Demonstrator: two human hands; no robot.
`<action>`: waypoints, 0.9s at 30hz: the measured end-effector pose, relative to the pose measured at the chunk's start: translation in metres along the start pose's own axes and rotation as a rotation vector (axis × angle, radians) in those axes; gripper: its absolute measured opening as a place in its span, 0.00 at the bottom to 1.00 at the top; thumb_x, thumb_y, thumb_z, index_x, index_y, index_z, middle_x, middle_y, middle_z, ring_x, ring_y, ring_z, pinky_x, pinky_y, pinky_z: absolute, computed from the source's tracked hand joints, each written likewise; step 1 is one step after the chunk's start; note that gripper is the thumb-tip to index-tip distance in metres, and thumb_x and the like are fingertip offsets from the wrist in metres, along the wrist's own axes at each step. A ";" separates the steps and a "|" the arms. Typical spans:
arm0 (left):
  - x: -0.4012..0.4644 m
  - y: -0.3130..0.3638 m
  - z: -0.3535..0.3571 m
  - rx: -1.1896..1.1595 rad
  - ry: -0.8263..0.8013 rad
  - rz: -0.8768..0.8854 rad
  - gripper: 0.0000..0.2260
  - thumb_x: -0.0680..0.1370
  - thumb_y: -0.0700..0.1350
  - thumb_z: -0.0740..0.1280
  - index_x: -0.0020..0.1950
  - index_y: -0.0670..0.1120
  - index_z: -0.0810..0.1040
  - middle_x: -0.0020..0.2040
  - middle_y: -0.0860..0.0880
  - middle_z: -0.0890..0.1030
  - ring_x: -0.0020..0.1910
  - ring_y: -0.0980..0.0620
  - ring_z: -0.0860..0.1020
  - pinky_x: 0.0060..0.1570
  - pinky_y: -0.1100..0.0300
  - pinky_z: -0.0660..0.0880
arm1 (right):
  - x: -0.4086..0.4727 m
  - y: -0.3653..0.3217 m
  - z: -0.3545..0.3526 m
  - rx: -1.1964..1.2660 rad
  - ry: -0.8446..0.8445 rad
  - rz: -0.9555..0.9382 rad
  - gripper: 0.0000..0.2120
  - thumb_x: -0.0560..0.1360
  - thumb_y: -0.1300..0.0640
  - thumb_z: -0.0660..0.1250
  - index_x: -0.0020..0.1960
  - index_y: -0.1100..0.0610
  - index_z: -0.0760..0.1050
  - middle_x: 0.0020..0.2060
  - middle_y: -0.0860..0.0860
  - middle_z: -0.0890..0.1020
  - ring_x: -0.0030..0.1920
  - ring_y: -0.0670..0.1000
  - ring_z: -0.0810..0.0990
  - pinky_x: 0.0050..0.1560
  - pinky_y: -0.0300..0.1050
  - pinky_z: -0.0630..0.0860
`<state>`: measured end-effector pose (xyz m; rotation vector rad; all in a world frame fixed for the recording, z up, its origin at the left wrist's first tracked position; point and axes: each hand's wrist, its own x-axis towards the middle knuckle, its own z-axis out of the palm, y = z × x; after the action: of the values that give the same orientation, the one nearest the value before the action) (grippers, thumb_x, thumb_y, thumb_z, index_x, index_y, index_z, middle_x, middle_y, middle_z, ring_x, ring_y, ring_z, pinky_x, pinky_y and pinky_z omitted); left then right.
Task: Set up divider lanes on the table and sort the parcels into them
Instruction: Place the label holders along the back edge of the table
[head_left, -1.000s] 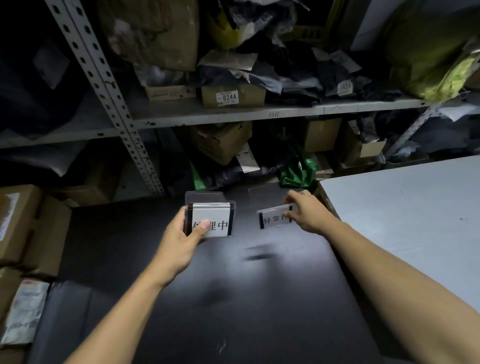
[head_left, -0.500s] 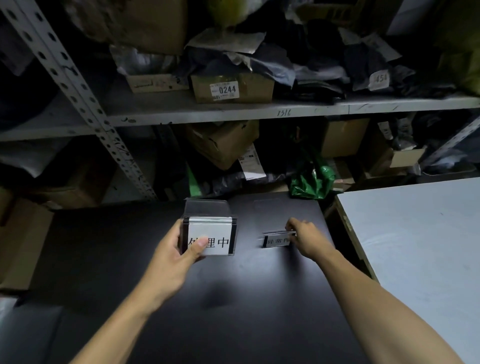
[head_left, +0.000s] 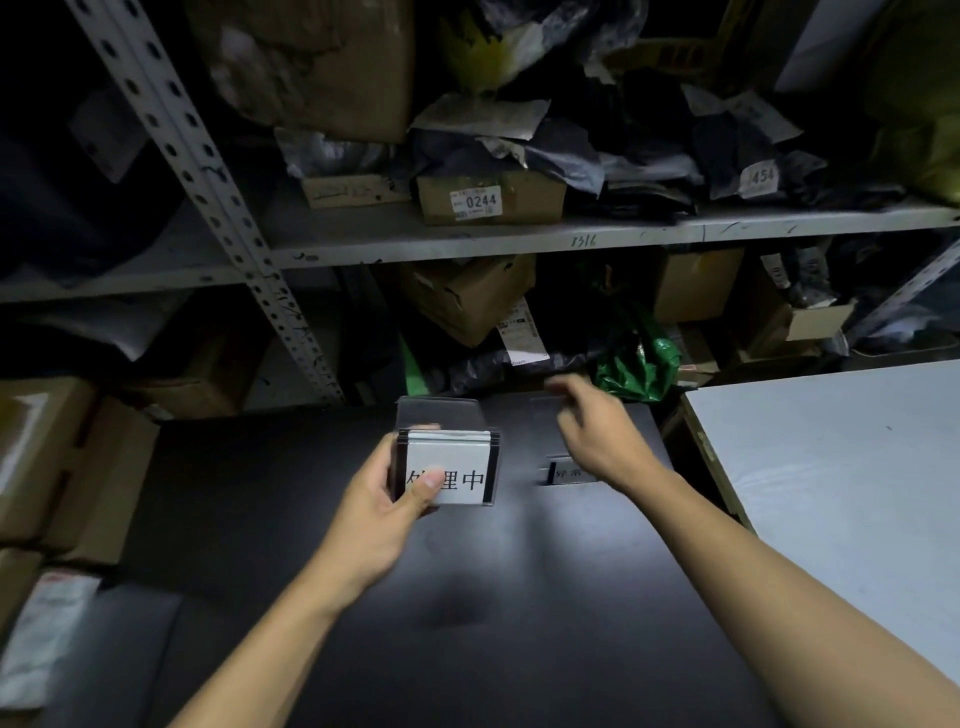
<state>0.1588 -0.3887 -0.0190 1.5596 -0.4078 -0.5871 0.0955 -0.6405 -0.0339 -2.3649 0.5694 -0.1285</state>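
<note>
My left hand (head_left: 387, 512) grips a stack of clear sign holders (head_left: 448, 465) over the middle of the black table (head_left: 467, 623), thumb pressed across the front card with its printed characters, fingers wrapped round the stack's left edge. The clear backs of the holders stick up above the cards, toward the shelving. To the right of the stack, one placed sign holder (head_left: 569, 474) stands on the table near its far right corner, apart from the stack; my right wrist covers part of its card. My right hand (head_left: 597, 431) hangs above and behind that holder with fingers loosely curled and blurred, holding nothing that I can see. The table's far edge runs close under the metal shelf rack (head_left: 467, 239), where a green bag (head_left: 639, 364) and cardboard boxes (head_left: 467, 301) crowd right up to it. On the right a narrow dark gap separates the black top from a white table (head_left: 831, 467), whose near corner edge shows bare wood. Left of the black top, stacked brown cartons (head_left: 57, 467) stand close by. The near half of the black surface lies open below my forearms.
</note>
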 end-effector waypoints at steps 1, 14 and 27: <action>-0.005 0.004 -0.003 0.001 0.000 0.009 0.14 0.78 0.38 0.68 0.62 0.49 0.74 0.51 0.54 0.83 0.51 0.61 0.80 0.44 0.66 0.78 | -0.007 -0.030 -0.007 0.112 0.064 -0.079 0.17 0.78 0.64 0.60 0.66 0.55 0.74 0.59 0.49 0.80 0.57 0.47 0.79 0.57 0.40 0.74; -0.109 0.040 -0.091 -0.059 -0.033 0.039 0.30 0.77 0.43 0.68 0.74 0.63 0.60 0.66 0.62 0.73 0.63 0.57 0.76 0.52 0.61 0.79 | -0.098 -0.218 -0.011 0.128 -0.382 -0.156 0.09 0.80 0.47 0.65 0.54 0.50 0.80 0.48 0.45 0.84 0.49 0.42 0.82 0.50 0.41 0.79; -0.175 0.054 -0.141 0.036 -0.188 0.104 0.34 0.77 0.50 0.69 0.71 0.76 0.54 0.76 0.61 0.61 0.69 0.61 0.70 0.56 0.64 0.77 | -0.160 -0.279 0.024 0.822 -0.012 -0.039 0.23 0.75 0.75 0.64 0.62 0.54 0.66 0.52 0.54 0.83 0.57 0.51 0.82 0.51 0.48 0.83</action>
<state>0.1067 -0.1764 0.0568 1.5125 -0.6418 -0.6508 0.0589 -0.3711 0.1399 -1.5743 0.3633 -0.3010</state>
